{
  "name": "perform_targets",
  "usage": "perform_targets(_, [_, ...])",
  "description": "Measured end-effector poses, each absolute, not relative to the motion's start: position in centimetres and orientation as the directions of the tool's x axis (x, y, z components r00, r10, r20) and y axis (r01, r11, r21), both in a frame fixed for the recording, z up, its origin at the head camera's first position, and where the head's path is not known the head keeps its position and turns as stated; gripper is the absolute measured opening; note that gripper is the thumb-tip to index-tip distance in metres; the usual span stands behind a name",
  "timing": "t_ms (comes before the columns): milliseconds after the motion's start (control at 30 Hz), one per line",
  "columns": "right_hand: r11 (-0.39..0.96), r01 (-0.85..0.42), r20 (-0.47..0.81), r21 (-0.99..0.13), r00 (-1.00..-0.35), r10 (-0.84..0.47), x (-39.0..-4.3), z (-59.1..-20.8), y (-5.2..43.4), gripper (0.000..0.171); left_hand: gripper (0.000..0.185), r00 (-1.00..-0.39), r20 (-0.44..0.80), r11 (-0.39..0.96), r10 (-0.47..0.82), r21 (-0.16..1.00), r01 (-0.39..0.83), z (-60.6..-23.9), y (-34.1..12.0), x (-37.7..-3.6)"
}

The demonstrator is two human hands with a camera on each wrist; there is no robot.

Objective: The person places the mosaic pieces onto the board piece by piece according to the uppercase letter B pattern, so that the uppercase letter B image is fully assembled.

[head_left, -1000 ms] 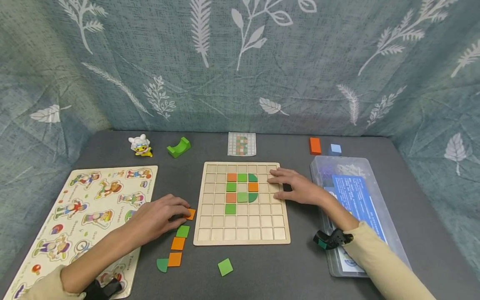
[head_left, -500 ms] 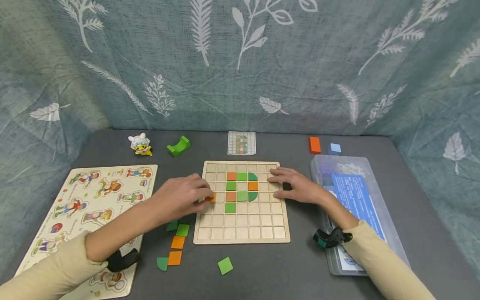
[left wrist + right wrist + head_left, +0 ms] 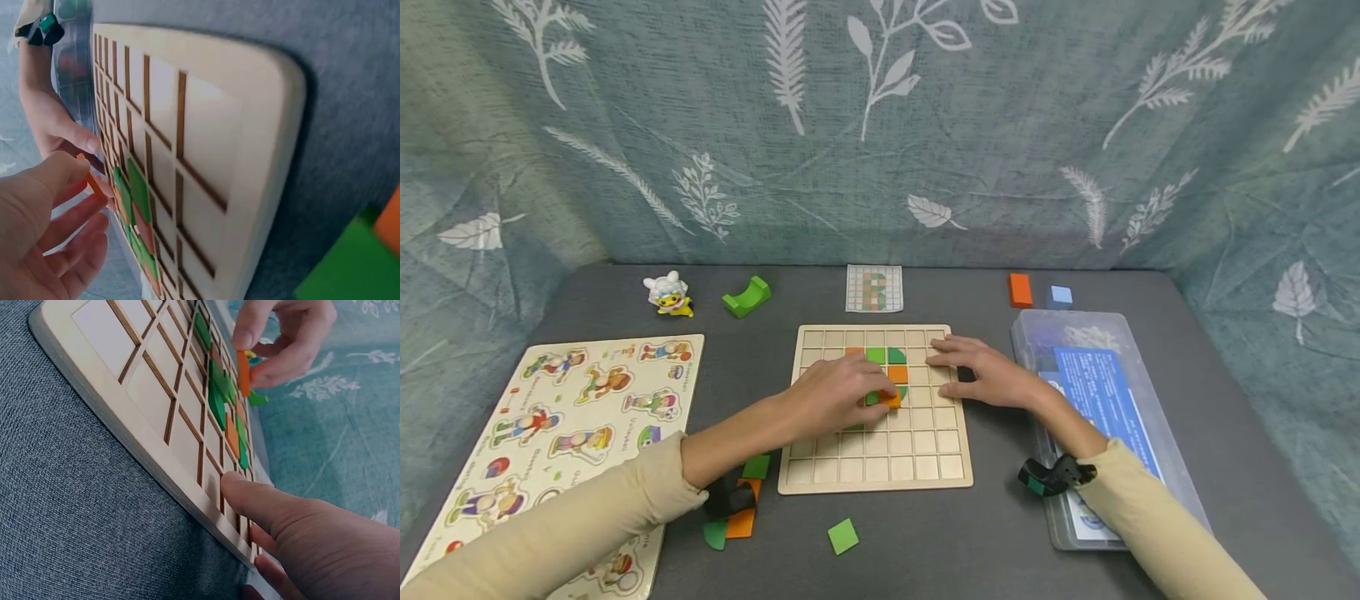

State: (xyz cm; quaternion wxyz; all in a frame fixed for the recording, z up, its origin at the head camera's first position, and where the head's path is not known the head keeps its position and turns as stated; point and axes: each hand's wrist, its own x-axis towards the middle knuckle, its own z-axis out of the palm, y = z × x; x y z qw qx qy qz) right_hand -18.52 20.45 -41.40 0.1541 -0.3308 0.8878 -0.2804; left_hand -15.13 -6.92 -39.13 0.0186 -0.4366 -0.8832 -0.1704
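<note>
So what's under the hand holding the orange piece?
Under the left hand lies the wooden grid board with green and orange tiles. The hand hides some tiles and squares beneath it.

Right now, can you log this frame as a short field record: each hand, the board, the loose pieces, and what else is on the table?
left hand: pinches an orange tile above the grid, tile held on edge, not seated
right hand: fingers flat on the board's right edge
board: wooden grid, orange and green pieces in its upper middle cells
loose pieces: green square in front of the board; orange and green pieces by the left forearm
pattern card: behind the board
other items: character puzzle at left, lidded plastic box at right
</note>
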Motion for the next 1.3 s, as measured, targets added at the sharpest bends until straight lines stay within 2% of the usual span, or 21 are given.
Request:
perform_targets(167, [0.630,-0.496,-0.092,-0.598,-0.738,-0.669,-18.6,-41.3,20.4,0.049,0.017,-0.637,0.117,0.578,0.762,0.319,0.751,-39.4,-7.4,-14.6])
perform_targets(433, [0.629,-0.508,-0.079,-0.589,-0.738,-0.670,-18.4,-41.4,20.5,0.048,0.014,-0.650,0.079,0.592,0.756,0.343,0.730,-39.6,-8.0,-13.8])
perform_targets(767, [0.637,-0.500,-0.088,-0.586,-0.743,-0.664,-18.4,-41.5,20.5,0.049,0.010,-0.634,0.101,0.605,0.767,0.219,0.766,-39.5,-7.9,-13.4])
perform_targets(1300, [0.641,-0.498,-0.096,-0.584,-0.742,-0.663,-18.4,-41.4,20.3,0.049,0.008,-0.616,0.158,0.604,0.772,0.121,0.788,-39.3,-7.6,-13.0])
